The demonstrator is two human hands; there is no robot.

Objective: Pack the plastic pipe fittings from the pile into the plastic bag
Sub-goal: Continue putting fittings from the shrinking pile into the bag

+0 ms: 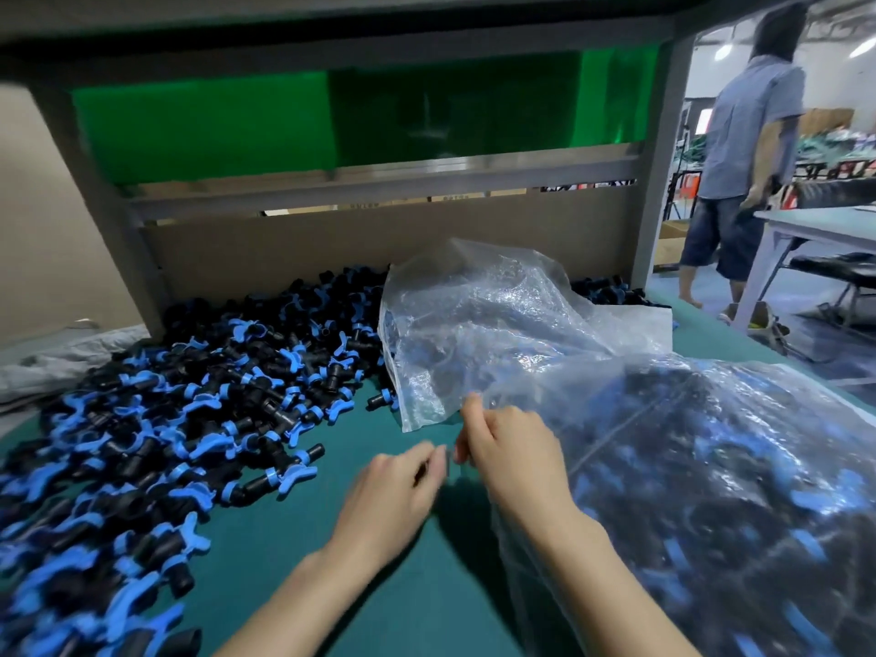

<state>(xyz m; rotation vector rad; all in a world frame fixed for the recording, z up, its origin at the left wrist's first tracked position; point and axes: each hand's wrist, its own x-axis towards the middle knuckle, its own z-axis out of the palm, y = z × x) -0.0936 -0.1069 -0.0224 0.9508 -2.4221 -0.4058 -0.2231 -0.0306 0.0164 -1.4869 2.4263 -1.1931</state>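
A big pile of black and blue plastic pipe fittings [156, 410] covers the left side of the green table [379, 585]. A clear plastic bag [488, 324] lies crumpled at the middle, its mouth edge near my hands. My right hand [507, 448] pinches the bag's edge between curled fingers. My left hand [403, 481] is just to its left, blurred, fingers curled; whether it grips the bag's film I cannot make out. A second clear bag [720, 490], full of fittings, lies at the right under my right forearm.
A cardboard wall [332, 244] and a grey metal frame [379, 187] close off the back of the table. More fittings [606, 291] lie behind the crumpled bag. A person [744, 149] walks past at the right beside another table [815, 225].
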